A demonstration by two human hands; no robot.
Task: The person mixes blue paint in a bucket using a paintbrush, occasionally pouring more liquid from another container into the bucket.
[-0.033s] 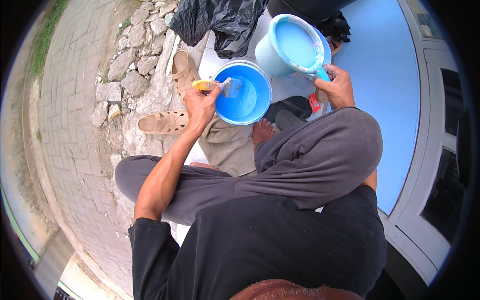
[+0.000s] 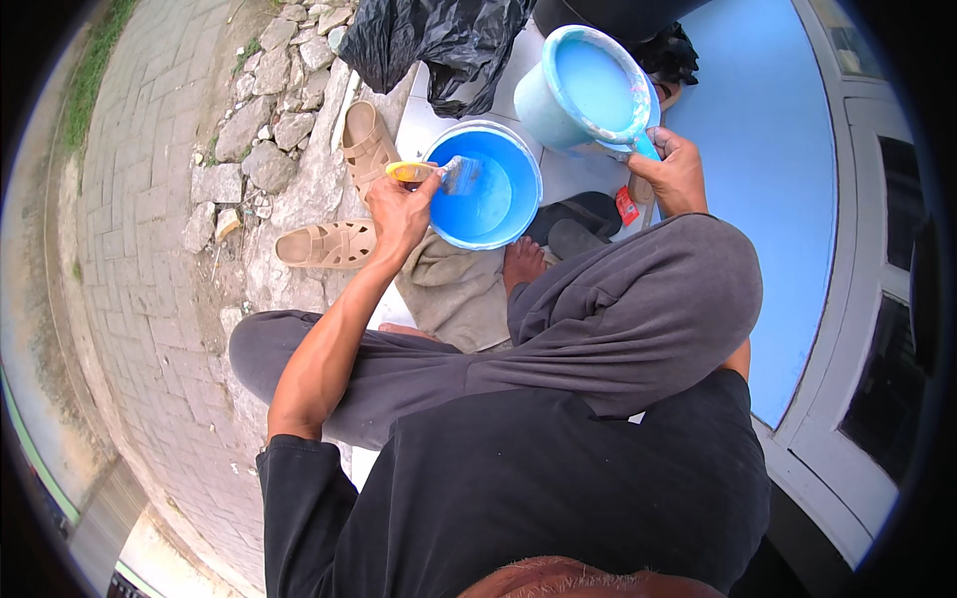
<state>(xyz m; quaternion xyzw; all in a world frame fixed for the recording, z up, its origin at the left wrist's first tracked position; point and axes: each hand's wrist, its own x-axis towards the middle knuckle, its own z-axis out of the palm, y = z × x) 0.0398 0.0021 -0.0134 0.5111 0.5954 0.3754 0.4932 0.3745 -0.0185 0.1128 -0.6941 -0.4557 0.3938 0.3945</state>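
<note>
My left hand [image 2: 402, 207] is closed around a paintbrush [image 2: 411, 171] with a yellow handle. The brush's bristles hang over the inside of a blue bucket [image 2: 539, 189], whose bottom holds blue liquid that looks like paint. To the right, my right hand [image 2: 670, 171] grips the handle of a pale blue dipper [image 2: 538, 108]. Light blue liquid nearly fills the dipper, and dried paint marks its rim. It is held up beyond the bucket's far right side, apart from it.
Tan sandals [image 2: 327, 244] lie left of the bucket, and a beige cloth [image 2: 454, 289] lies in front of it. A black plastic bag [image 2: 429, 40] is behind. Dark footwear [image 2: 588, 214] and a red packet [image 2: 626, 205] sit beneath the dipper. A light-blue wall [image 2: 763, 179] rises on the right.
The dipper in my right hand has shifted very slightly to the right. My left hand and the paintbrush look the same.
</note>
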